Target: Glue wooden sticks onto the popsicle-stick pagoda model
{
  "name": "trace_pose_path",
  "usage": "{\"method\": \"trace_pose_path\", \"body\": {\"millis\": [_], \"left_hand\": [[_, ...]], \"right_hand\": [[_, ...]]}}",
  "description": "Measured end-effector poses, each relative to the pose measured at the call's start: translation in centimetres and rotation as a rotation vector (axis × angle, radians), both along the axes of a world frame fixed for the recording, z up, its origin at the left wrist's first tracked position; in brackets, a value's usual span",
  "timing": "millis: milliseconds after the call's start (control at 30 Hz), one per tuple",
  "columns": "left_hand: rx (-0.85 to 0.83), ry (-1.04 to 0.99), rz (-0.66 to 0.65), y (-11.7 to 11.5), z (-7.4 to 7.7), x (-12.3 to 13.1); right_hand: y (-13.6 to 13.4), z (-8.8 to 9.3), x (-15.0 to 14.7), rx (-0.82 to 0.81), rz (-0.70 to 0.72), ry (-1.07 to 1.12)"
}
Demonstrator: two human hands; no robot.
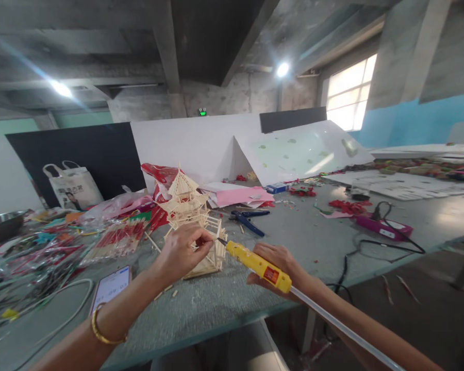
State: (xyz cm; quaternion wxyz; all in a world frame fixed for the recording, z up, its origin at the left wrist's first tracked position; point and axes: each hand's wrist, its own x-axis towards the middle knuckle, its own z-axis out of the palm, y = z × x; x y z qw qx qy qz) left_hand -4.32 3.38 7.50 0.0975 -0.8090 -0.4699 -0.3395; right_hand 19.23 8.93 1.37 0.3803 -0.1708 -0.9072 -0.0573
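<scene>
A pagoda model (184, 202) built of thin wooden sticks stands upright on the table in front of me. My right hand (272, 263) grips a yellow hot glue gun (257, 264), with a long clear glue stick (338, 324) running out of its back end. The gun's dark nozzle points left at the model's near side. My left hand (186, 246) is pinched close to the nozzle tip, in front of the model's lower tiers. What its fingertips hold is too small to make out, and the hand hides part of the model.
Blue pliers (250, 220) lie behind the gun. At left are a phone (110, 288), bagged sticks (118, 239), a white cable (71, 317) and a metal bowl (3, 226). A purple power strip (384, 226) with a black cord lies right. White and black boards (193, 144) stand behind.
</scene>
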Motion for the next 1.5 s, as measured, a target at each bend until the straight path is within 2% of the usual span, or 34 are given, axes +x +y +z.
{"method": "trace_pose_path", "body": {"millis": [333, 633, 833, 933, 1133, 1367, 1500], "left_hand": [[-0.009, -0.068, -0.001, 0.0, 0.0, 0.4], [-0.117, -0.223, 0.011, 0.3, -0.5, 0.1], [-0.203, -0.332, 0.013, 0.3, -0.4, 0.3], [-0.278, -0.428, 0.004, 0.3, -0.5, 0.3], [-0.49, -0.711, -0.103, 0.7, -1.0, 0.2], [-0.58, -0.915, -0.183, 0.5, -1.4, 0.7], [-0.657, -1.109, -0.251, 0.5, -1.4, 0.8]], "right_hand": [[0.2, -0.1, -0.2, 0.033, -0.003, 0.02], [0.0, 0.0, -0.3, 0.014, 0.018, 0.028], [-0.1, 0.2, -0.3, 0.033, -0.019, 0.015], [-0.1, 0.3, -0.3, 0.03, -0.008, 0.018], [0.0, 0.3, -0.4, 0.043, -0.015, 0.016], [-0.1, 0.6, -0.6, 0.018, -0.007, 0.02], [-0.2, 0.6, -0.5, 0.012, -0.009, 0.041]]}}
